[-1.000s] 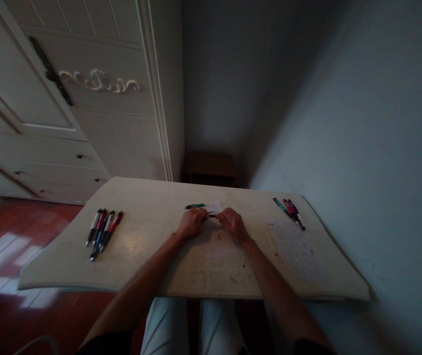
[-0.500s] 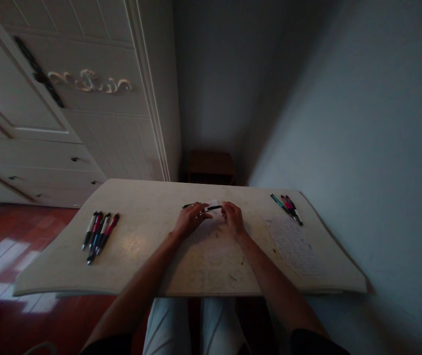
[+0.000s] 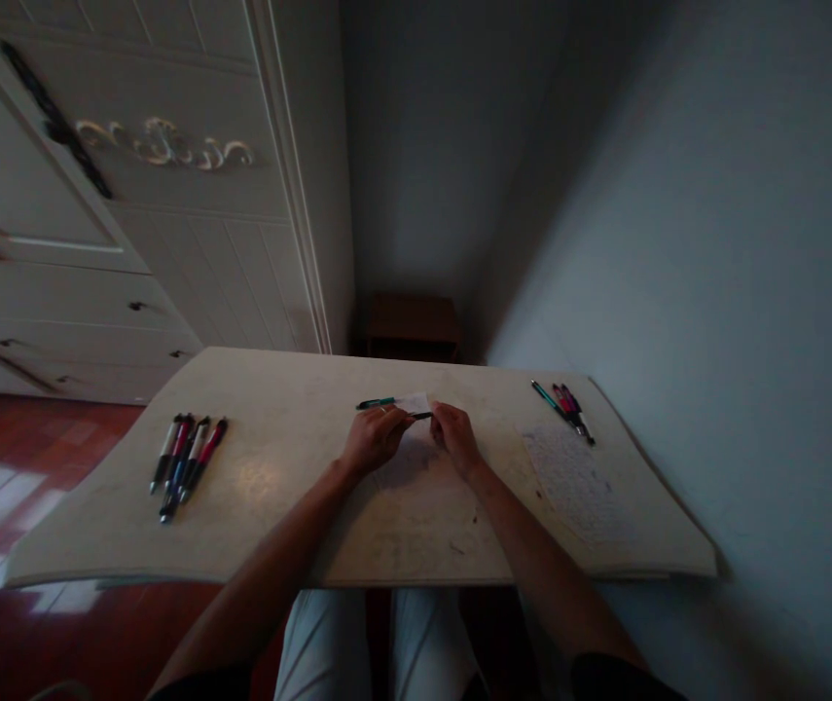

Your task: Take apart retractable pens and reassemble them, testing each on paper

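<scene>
My left hand (image 3: 373, 439) and my right hand (image 3: 453, 435) meet near the far middle of the pale table (image 3: 291, 526), both pinched on a dark pen (image 3: 419, 416) held level between them. Just beyond the hands lie a green pen (image 3: 376, 402) and a small white slip of paper (image 3: 416, 402). A sheet of paper (image 3: 416, 467) lies under the hands.
Several pens (image 3: 183, 463) lie grouped at the table's left. A few more pens (image 3: 562, 405) rest at the far right, above a written sheet (image 3: 577, 479). A white wardrobe (image 3: 138, 195) stands left, a grey wall right, a dark stool (image 3: 413, 327) behind.
The hands stay together on the pen, which has shifted slightly between them. My head has turned a little, sliding the scene leftward.
</scene>
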`<state>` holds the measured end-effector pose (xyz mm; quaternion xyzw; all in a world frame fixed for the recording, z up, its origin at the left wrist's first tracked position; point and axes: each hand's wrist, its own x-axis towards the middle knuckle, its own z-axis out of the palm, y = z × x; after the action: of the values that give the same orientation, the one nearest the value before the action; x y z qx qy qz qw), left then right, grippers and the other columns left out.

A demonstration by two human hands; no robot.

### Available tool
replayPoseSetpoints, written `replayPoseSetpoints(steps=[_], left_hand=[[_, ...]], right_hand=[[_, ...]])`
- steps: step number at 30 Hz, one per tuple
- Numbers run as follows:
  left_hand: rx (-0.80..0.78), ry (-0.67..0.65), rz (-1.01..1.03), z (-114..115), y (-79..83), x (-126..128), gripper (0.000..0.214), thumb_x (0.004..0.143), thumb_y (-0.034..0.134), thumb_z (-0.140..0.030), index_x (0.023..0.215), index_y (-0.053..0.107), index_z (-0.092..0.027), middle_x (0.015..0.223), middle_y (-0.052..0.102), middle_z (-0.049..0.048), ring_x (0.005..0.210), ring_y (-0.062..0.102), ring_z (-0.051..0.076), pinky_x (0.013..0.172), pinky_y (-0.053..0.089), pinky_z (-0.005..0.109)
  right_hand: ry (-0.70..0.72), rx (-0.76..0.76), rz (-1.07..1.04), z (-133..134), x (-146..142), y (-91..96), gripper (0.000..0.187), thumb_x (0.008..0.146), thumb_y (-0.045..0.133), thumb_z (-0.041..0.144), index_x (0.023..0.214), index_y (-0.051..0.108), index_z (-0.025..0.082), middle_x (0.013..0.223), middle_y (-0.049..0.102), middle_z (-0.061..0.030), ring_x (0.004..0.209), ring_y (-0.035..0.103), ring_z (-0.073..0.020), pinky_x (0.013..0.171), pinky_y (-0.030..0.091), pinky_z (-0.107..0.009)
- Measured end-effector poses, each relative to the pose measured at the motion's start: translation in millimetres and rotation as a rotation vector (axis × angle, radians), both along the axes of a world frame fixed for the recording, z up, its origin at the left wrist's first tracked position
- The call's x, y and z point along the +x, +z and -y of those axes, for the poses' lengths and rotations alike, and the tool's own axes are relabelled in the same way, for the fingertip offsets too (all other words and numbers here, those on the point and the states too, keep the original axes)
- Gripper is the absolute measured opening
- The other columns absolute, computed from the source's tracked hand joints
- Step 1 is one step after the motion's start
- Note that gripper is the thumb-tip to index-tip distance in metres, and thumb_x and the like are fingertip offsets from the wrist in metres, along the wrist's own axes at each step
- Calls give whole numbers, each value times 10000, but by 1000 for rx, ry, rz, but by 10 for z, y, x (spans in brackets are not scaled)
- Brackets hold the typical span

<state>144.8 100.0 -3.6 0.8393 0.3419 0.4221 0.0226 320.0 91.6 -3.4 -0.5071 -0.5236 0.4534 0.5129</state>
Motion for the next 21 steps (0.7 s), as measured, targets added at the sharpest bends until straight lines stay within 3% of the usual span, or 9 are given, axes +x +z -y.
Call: replayPoseSetpoints(steps=[7,15,21], left_hand=[[-178,141,99,68,-29,53,385,981,352,-347,644,458,-195,543,489,3,488,448,123,525,289,262],[-517,108,309,71,63,77,447,957,309,-460,611,411,-197,541,434,-17,510,428,114,536,292,255],[-735,-15,481,43,50,106,487,908,359,-561,583,358,-199,540,351,-37,501,328,97,493,256,250]], right_hand=[[58,145,69,79,-6,29,479,881,451,570,570,445,205,544,387,33,506,350,-112,510,300,-262],[129,349,264,155,17,64,399,961,396,441,644,457,206,622,429,18,602,434,-137,603,348,-274],[24,576,476,124,49,53,346,975,386,365,675,474,216,686,481,-22,699,464,-176,668,376,-311]])
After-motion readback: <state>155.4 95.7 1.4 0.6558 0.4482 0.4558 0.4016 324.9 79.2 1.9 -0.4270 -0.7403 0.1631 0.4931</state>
